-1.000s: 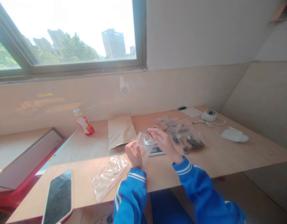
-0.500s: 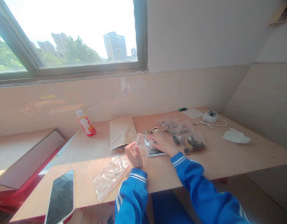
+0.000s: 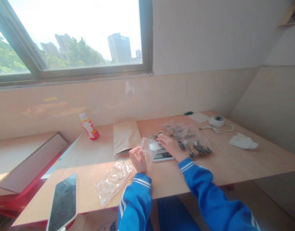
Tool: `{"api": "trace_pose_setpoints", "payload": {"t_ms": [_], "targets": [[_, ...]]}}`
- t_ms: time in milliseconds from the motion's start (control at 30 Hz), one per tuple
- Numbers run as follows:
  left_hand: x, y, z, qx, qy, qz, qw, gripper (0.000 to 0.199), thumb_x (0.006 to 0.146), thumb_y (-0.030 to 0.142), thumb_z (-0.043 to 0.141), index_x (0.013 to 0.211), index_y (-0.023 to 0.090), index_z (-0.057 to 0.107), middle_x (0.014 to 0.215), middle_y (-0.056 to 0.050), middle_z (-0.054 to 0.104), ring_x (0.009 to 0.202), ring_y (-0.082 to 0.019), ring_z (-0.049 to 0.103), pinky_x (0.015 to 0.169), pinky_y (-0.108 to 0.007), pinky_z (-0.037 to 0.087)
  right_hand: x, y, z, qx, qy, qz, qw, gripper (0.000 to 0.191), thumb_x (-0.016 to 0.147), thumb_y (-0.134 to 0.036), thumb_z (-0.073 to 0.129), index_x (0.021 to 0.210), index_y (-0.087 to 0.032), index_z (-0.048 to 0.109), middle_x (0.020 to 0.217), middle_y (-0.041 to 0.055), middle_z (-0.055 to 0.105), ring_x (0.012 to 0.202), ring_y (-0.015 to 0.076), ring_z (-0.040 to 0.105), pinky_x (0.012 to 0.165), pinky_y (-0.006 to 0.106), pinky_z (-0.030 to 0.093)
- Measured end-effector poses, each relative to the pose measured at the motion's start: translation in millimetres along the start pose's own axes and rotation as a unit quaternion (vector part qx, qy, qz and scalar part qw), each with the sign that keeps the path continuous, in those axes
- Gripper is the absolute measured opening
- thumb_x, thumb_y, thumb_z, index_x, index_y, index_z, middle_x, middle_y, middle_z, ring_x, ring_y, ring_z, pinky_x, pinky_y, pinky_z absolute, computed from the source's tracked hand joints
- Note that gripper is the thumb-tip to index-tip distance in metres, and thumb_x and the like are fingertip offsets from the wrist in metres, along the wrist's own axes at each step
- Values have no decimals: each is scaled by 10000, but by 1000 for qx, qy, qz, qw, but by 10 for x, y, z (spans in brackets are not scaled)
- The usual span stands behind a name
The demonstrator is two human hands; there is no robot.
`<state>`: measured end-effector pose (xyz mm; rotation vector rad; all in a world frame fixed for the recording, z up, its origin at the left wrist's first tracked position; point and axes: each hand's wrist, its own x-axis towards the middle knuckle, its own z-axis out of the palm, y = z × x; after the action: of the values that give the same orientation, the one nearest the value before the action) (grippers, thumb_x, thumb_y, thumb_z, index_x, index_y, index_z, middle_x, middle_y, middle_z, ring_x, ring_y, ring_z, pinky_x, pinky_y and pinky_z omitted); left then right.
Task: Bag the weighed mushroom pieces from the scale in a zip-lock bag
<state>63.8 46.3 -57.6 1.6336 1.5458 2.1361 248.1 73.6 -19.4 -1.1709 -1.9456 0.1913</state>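
Head view looks down at a person's two hands working over a pale wooden table (image 3: pixel 224 168). The left hand (image 3: pixel 138 161) has its fingers closed narrowly on the lower edge of a clear zip bag (image 3: pixel 149 148), lifting it off the table just beside a digital scale (image 3: pixel 163 156). Held up this way, the bag seems kept clear of the scale's top, and it looks empty, though anything very small inside would not show. The right hand (image 3: pixel 172 146) reaches over the scale, its fingers (image 3: pixel 164 138) together and curved down toward a small tan-and-dark piece (image 3: pixel 160 134) that appears to lie on the platform; whether they grip it cannot be told. Ahead of those fingers and to their right, zip bags with red seals lie overlapping, perhaps set within easy reach, the nearest (image 3: pixel 195 147) packed with dark and tan parts and the next (image 3: pixel 185 133) holding dark parts too. Left of the left hand's fingers lies a brown paper envelope (image 3: pixel 126 137). Below those fingers, a crumpled zip bag (image 3: pixel 114 182) lies flat with a few small pieces inside. Well right of all the fingers sits a round white device (image 3: pixel 216 121) with its cord.
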Motion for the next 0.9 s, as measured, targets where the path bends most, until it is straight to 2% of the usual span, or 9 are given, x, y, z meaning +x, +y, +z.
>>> {"api": "trace_pose_setpoints", "payload": {"t_ms": [167, 267, 333, 433, 500, 633, 733, 800, 900], "targets": [[6, -20, -1, 2, 2, 8, 1000, 290, 898, 419, 426, 923, 165, 563, 870, -57, 587, 814, -185, 560, 743, -331, 442, -18, 36, -9, 79, 88, 72, 990, 189, 847, -239, 515, 931, -190, 676, 1014, 74, 684, 983, 205, 626, 914, 389, 482], [13, -11, -1, 3, -2, 10, 1000, 288, 899, 413, 426, 924, 161, 565, 867, -61, 585, 807, -185, 556, 736, -331, 443, 23, -51, -54, 168, 141, 163, 962, 250, 805, -331, 586, 961, -160, 681, 1003, 104, 702, 935, 231, 653, 846, 397, 515], [15, 0, -1, 4, -6, 11, 1000, 282, 899, 405, 430, 923, 159, 566, 865, -62, 588, 805, -186, 555, 734, -331, 443, 80, -188, -114, 228, 157, 198, 941, 322, 783, -376, 621, 1006, -150, 675, 1009, 115, 707, 920, 237, 662, 812, 389, 531], [16, 16, -5, 4, -9, 12, 1000, 285, 896, 407, 432, 923, 158, 567, 864, -62, 591, 805, -189, 558, 738, -334, 444, 179, -491, -219, 283, 165, 181, 927, 345, 776, -393, 644, 1032, -165, 671, 1055, 102, 700, 968, 227, 652, 852, 369, 522], [19, 22, -7, 3, -10, 10, 1000, 291, 895, 413, 429, 928, 158, 566, 870, -63, 590, 816, -191, 559, 743, -336, 445, 227, -708, -265, 291, 151, 158, 932, 299, 782, -374, 646, 1001, -175, 683, 1043, 90, 704, 976, 216, 649, 863, 350, 519], [22, 25, -4, 1, -7, -13, 1000, 314, 893, 437, 419, 952, 161, 556, 897, -70, 585, 842, -197, 558, 758, -351, 448, 230, -994, -246, 272, 60, 114, 954, 233, 804, -368, 627, 942, -196, 703, 1034, 74, 705, 979, 204, 644, 842, 323, 525], [18, 23, 3, -5, -4, -28, 1000, 313, 893, 439, 418, 966, 165, 552, 913, -71, 582, 854, -197, 558, 766, -358, 448, 203, -997, -183, 273, 16, 93, 957, 254, 859, -384, 550, 955, -203, 700, 1096, 73, 682, 1029, 197, 624, 846, 312, 522], [13, 20, 7, -9, -3, -30, 999, 307, 894, 433, 421, 965, 165, 552, 916, -71, 580, 862, -197, 558, 771, -360, 447, 207, -893, -148, 249, 40, 87, 964, 265, 892, -363, 494, 964, -201, 690, 1093, 73, 678, 1045, 189, 613, 874, 316, 507], [7, 5, 10, -13, 1, -21, 1000, 296, 897, 420, 419, 955, 162, 552, 907, -69, 575, 850, -191, 557, 765, -352, 447, 251, -608, -86, 166, 84, 82, 979, 263, 911, -292, 434, 978, -193, 669, 1043, 75, 682, 1014, 180, 618, 904, 335, 485]]}}
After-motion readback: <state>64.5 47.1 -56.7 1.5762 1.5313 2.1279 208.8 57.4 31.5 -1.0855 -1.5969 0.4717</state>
